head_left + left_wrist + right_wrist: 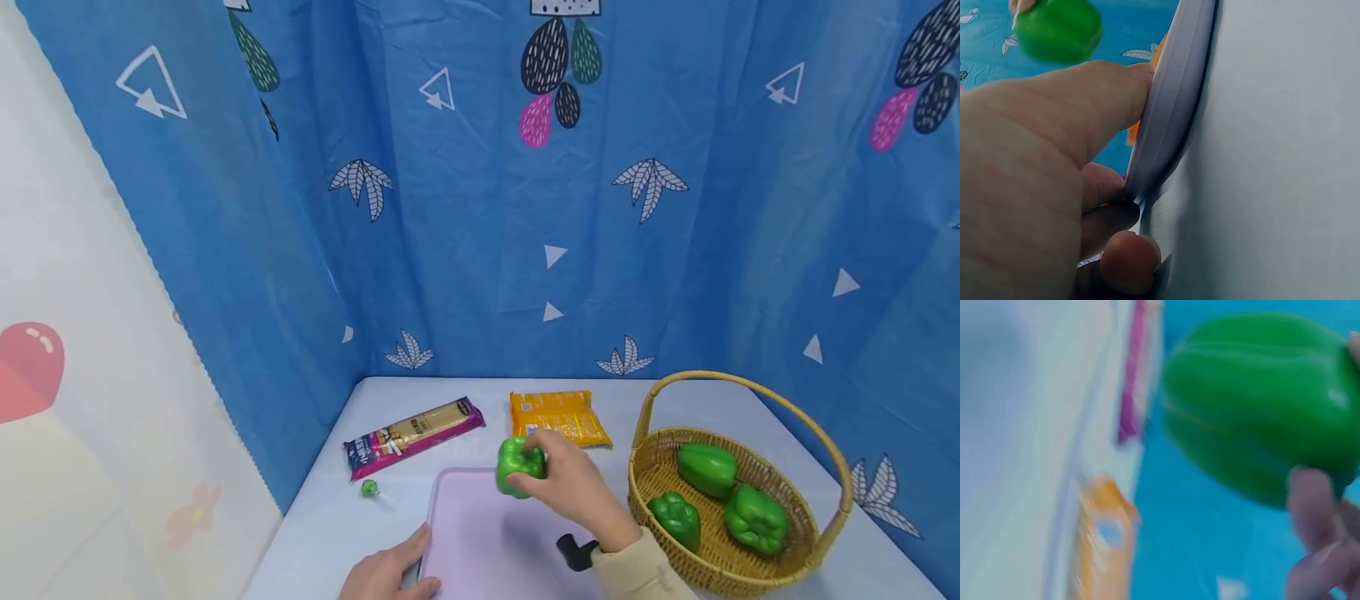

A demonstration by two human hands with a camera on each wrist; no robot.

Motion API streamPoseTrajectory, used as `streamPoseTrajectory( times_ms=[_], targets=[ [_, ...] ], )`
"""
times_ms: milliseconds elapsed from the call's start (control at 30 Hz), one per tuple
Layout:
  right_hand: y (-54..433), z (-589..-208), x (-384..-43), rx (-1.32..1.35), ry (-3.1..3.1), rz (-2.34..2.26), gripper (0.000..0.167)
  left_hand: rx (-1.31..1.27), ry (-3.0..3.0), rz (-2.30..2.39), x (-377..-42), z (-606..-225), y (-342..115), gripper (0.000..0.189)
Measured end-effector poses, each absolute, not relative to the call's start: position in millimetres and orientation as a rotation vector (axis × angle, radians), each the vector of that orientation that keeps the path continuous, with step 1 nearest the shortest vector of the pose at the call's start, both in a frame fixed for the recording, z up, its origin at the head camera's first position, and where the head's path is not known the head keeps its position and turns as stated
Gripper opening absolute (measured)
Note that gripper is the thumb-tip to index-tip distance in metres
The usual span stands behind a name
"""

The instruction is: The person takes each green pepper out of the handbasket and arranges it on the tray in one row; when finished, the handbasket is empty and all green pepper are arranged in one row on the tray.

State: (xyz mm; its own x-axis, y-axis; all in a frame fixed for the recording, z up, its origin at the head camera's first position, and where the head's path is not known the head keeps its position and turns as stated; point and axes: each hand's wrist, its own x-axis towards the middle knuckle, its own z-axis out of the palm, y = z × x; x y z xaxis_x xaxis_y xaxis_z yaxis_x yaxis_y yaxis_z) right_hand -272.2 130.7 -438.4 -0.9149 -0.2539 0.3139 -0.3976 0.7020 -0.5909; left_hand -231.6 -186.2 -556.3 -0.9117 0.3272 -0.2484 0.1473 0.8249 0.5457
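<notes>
Hands split the work: right hand point(573, 487) grips a green pepper point(517, 467) above the lilac board point(487, 542); left hand point(390, 575), fingers straight, steadies the board's edge on the surface point(330, 533).

A staged tabletop set, not a real kitchen: a printed blue curtain point(525, 208) hangs as backdrop behind a pale table point(337, 525), with a basket point(652, 467) of peppers point(708, 468) on the right and packaged food point(412, 433) at the far edge.
</notes>
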Motion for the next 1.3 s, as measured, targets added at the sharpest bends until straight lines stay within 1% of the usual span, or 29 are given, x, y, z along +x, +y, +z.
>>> streamPoseTrajectory(
  times_ms=[67, 167, 367, 633, 900, 1067, 1133, 1300],
  targets=[
    [107, -449, -282, 0.631, -2.705, 0.973, 0.043, 0.352, 2.674, 0.757, -231, -556, -186, 0.095],
    [78, -464, -298, 0.718, -2.733, 0.897, 0.042, 0.369, 2.682, 0.736, -231, -556, -187, 0.093],
    [48, -481, -322, 0.746, -2.82, 0.797, 0.043, 0.418, 2.707, 0.71, -231, -554, -187, 0.091],
    [35, -489, -332, 0.703, -2.853, 0.787, 0.043, 0.44, 2.694, 0.706, -231, -554, -189, 0.089],
    [30, -498, -334, 0.647, -2.877, 0.769, 0.046, 0.486, 2.711, 0.695, -232, -555, -191, 0.088],
    [28, -500, -336, 0.659, -2.87, 0.774, 0.047, 0.481, 2.715, 0.688, -232, -555, -191, 0.088],
    [28, -501, -336, 0.655, -2.871, 0.779, 0.051, 0.474, 2.713, 0.69, -232, -555, -190, 0.089],
    [28, -501, -335, 0.607, -2.865, 0.836, 0.065, 0.45, 2.7, 0.702, -233, -555, -190, 0.09]
  ],
)
